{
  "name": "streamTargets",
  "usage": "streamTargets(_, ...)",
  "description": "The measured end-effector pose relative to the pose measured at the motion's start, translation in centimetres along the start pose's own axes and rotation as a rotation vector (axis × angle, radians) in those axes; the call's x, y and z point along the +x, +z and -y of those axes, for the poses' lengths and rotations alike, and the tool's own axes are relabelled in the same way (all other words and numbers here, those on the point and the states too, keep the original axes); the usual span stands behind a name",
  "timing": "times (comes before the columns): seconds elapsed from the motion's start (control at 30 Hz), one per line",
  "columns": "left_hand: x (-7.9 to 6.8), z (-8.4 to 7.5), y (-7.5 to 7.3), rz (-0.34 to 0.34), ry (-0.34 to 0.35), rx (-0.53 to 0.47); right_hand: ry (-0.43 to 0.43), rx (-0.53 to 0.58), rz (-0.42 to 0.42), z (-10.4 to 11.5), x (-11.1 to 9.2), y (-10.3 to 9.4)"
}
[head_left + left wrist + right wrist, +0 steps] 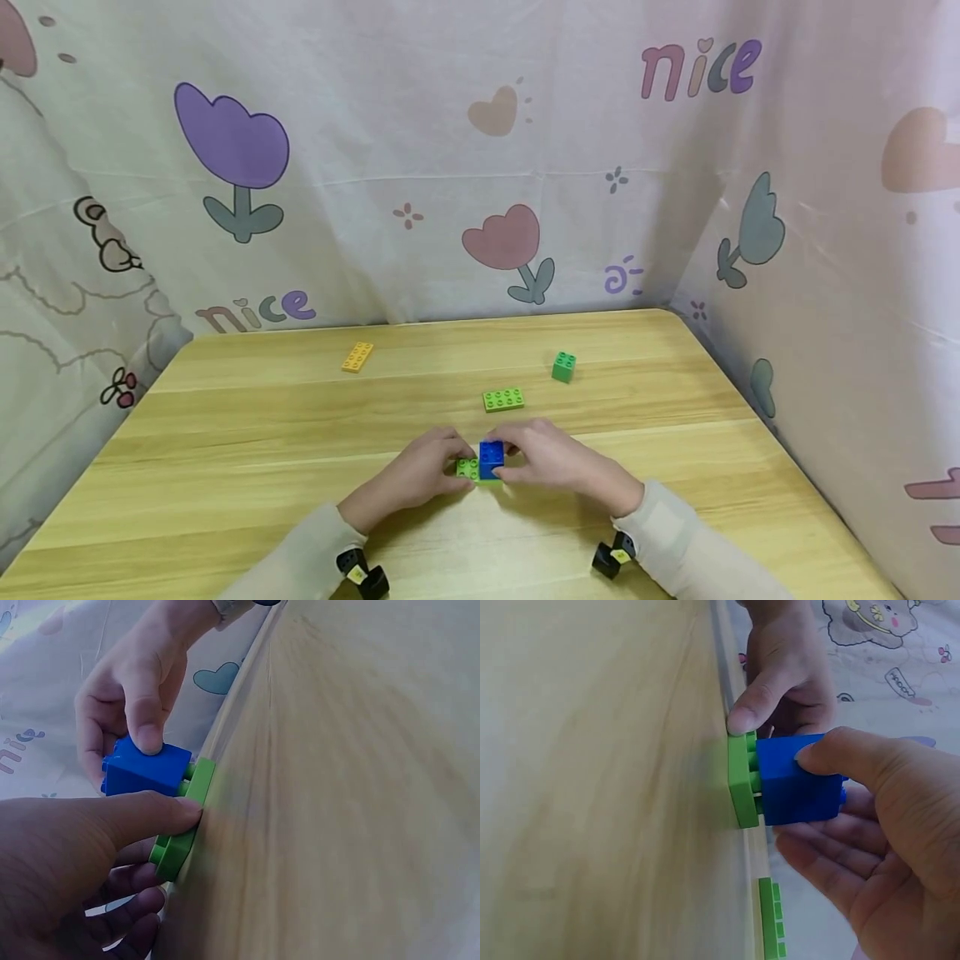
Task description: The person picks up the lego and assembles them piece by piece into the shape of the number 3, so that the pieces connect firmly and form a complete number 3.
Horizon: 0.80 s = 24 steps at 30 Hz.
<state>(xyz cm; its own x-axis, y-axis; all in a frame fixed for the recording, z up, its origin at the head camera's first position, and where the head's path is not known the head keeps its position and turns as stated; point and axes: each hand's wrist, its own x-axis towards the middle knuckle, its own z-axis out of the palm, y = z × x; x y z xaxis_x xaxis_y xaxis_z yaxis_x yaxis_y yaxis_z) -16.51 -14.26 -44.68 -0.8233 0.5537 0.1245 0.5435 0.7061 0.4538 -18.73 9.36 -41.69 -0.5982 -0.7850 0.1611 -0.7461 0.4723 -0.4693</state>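
Observation:
A flat light-green toy brick (467, 468) lies on the table near its front, between the two hands. My left hand (427, 468) grips its left end, thumb on the near side, as the left wrist view shows. Over the other end stands a blue brick (791, 780), which my right hand (546, 454) pinches between thumb and fingers. In the right wrist view green studs show in a narrow gap between the blue brick and the light-green one. The blue brick's own studs face up.
Behind the hands lies another flat light-green brick (503, 400). A darker green cube-like brick (564, 367) stands farther back right, and a flat yellow brick (357, 357) lies at the back left of the wooden table (247, 433). Printed cloth (360, 125) hangs around the table.

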Motion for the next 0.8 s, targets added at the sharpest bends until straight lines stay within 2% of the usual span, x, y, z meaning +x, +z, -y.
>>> streamTargets(0.2,0.12,0.04,0.05,-0.010,0.005,-0.005,-0.018,0.004,-0.018,-0.10,-0.14,0.12)
streamTargets(0.4,0.07,0.01,0.03,-0.024,0.017,-0.015,0.013,0.058,-0.042,-0.07,-0.34,0.44)
streamTargets(0.8,-0.19,-0.08,0.17,-0.006,0.002,-0.037,0.088,0.108,-0.001,-0.16,-0.47,0.70)
